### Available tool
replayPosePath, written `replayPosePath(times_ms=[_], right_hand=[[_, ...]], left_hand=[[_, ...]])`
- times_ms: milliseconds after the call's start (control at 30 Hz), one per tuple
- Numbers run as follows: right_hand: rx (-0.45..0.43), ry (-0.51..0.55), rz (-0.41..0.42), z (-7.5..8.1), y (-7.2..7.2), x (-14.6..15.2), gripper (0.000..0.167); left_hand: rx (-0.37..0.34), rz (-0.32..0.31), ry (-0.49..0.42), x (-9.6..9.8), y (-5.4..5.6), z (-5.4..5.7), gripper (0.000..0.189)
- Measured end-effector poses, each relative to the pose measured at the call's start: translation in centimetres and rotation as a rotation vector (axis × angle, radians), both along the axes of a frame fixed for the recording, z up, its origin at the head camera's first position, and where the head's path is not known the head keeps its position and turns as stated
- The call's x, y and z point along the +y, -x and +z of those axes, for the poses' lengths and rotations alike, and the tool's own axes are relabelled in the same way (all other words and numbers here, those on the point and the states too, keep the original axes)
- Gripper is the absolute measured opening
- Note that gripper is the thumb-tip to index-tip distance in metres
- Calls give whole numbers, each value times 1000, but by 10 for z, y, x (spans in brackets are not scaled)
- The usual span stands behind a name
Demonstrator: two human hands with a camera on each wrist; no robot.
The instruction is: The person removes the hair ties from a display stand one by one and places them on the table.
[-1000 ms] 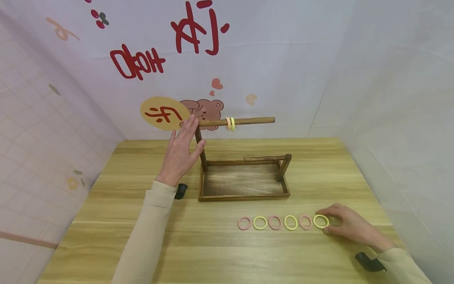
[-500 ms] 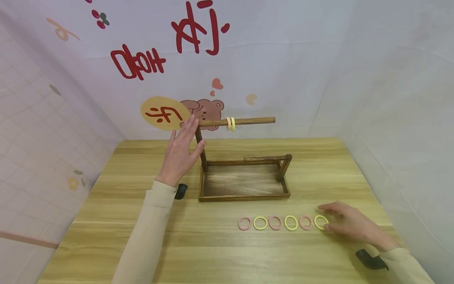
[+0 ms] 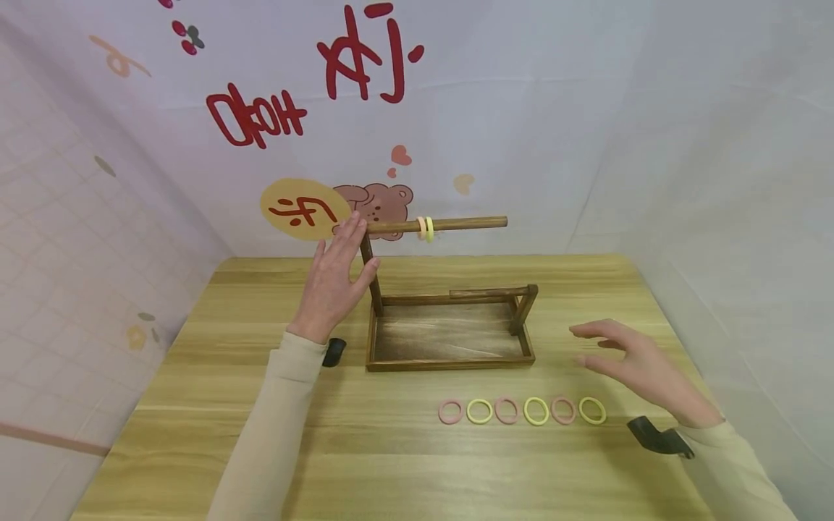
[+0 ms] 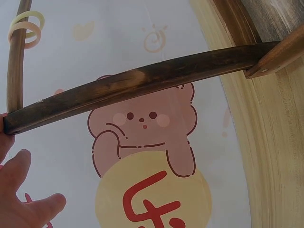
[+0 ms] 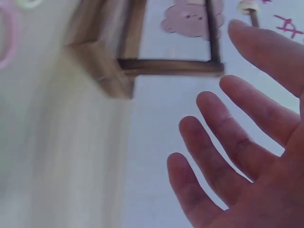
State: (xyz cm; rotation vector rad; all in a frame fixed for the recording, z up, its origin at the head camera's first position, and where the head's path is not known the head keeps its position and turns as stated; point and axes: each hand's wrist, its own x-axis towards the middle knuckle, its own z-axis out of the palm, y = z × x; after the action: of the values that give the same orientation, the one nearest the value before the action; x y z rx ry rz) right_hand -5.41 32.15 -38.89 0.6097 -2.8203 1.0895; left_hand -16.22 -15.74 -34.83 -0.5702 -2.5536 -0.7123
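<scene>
My left hand (image 3: 334, 284) rests with extended fingers against the top of the tall post (image 3: 371, 271) of a dark wooden rack. From that post a horizontal rod (image 3: 469, 223) runs right, carrying a peach ring (image 3: 421, 229) and a yellow ring (image 3: 429, 229) side by side. My right hand (image 3: 641, 365) hovers right of the rack, fingers spread and nothing in them. Below it, pink and yellow rings alternate in a row on the table, from a pink ring (image 3: 451, 412) at the left to a yellow ring (image 3: 592, 411) at the right end.
The rack's shallow tray (image 3: 449, 365) stands on the wooden table (image 3: 378, 449). A shorter post at its right bears a low rod (image 3: 485, 292) pointing left. Behind hangs a white printed cloth (image 3: 534, 130); more pale cloth closes both sides.
My right hand has let go of the rightmost yellow ring and moved up and away from the row. My left hand has stayed at the post.
</scene>
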Motion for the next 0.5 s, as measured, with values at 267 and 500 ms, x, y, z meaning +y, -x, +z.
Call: replayPosePath(times_ms=[267, 500], right_hand=[[-2, 21, -56, 40, 24, -43, 39], [58, 66, -42, 68, 49, -78, 39]], left_hand=[[-7, -1, 1, -1, 0, 0, 68], [-5, -4, 1, -1, -1, 2, 67]])
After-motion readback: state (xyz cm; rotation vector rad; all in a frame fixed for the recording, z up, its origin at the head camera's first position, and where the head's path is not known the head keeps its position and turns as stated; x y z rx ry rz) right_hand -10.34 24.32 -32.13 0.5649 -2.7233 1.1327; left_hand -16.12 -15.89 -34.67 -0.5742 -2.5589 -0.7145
